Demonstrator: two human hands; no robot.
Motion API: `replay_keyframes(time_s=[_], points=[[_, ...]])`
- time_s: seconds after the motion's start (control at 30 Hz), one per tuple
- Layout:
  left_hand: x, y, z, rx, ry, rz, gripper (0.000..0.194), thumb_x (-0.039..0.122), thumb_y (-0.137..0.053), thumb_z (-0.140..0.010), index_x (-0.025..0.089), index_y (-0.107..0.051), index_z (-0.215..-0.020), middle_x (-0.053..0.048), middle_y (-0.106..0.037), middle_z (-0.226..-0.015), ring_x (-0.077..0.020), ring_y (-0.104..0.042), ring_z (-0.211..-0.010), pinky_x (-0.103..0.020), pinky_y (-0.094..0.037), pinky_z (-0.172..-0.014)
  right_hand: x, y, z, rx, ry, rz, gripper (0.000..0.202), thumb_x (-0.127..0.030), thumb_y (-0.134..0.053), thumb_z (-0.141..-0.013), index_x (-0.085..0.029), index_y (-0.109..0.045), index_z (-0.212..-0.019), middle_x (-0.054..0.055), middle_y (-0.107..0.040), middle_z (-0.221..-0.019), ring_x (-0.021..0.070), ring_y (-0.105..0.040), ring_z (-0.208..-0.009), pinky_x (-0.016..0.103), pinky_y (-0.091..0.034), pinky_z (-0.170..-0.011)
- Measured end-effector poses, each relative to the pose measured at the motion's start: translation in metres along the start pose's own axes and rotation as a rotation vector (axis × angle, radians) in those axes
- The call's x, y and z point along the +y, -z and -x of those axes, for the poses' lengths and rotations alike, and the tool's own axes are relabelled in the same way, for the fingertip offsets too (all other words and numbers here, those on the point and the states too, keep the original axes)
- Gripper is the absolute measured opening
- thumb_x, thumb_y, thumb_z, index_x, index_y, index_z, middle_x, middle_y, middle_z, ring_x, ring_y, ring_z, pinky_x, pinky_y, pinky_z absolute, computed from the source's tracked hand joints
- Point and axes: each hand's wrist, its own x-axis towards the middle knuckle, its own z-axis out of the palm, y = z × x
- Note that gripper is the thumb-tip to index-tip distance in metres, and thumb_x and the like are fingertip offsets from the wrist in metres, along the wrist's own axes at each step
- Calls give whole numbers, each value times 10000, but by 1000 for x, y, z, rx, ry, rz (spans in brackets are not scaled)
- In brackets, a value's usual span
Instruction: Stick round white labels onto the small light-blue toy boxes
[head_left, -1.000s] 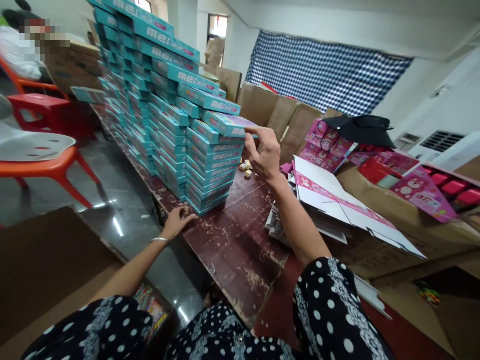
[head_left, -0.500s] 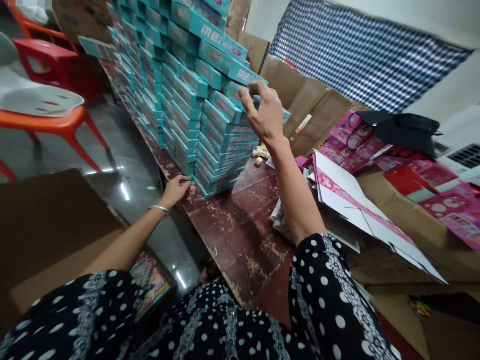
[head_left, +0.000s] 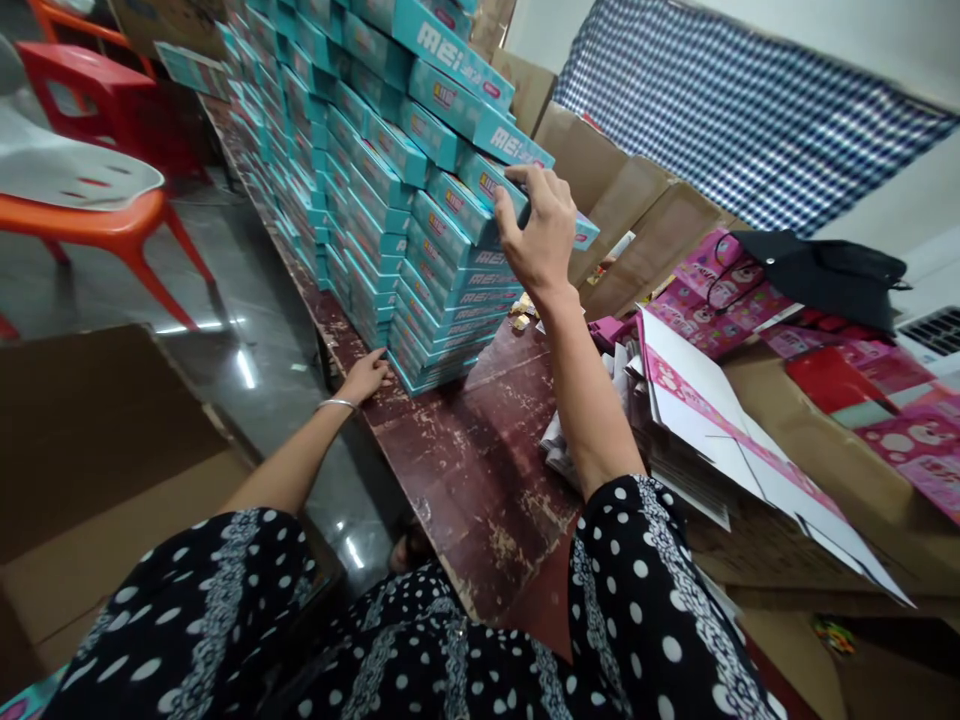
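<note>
Teal boxes (head_left: 442, 270) stand in tall stacks along the dark red, worn table (head_left: 465, 480). My right hand (head_left: 544, 225) is at the upper part of the nearest stack, its thumb and fingers bent around the end of a teal box (head_left: 484, 180). Part of that box end is hidden behind the fingers. Low at the stack's near left corner, my left hand (head_left: 367, 377) rests on the table edge, fingers close together beside the bottom boxes. Nothing shows in it.
Flat white and pink cartons (head_left: 720, 400) lie at the right, by a black cap (head_left: 825, 270) and pink packages (head_left: 720, 290). An open cardboard box (head_left: 112, 480) is at the lower left. An orange and white chair (head_left: 97, 200) stands on the floor.
The view has shifted slightly. My right hand stays at the upper box end, a little lower against it. My left hand remains at the stack's base, its arm swung slightly right.
</note>
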Motion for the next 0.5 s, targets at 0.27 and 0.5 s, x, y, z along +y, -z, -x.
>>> replay_keyframes(time_s=[0.27, 0.5], points=[[-5, -4, -13, 25, -16, -71, 386, 366, -743, -1072, 167, -665, -1393, -97, -719, -1239, -199, -732, -951, -353, -672, -789, -1, -1, 0, 26, -3, 7, 547, -719, -422, -1112, -263, -684, -1264, 147, -716, -1270, 353, -638, -1291, 618, -470, -1213], [-16, -13, -9, 46, -119, -143, 381, 403, -742, -1069, 163, -680, -1358, -105, -720, -1260, -219, -735, -1003, -393, -673, -845, 14, 7, 7, 82, -9, -45, 470, -623, -458, -1125, -245, -728, -1195, 110, -745, -1199, 312, -668, -1230, 634, -442, -1240]])
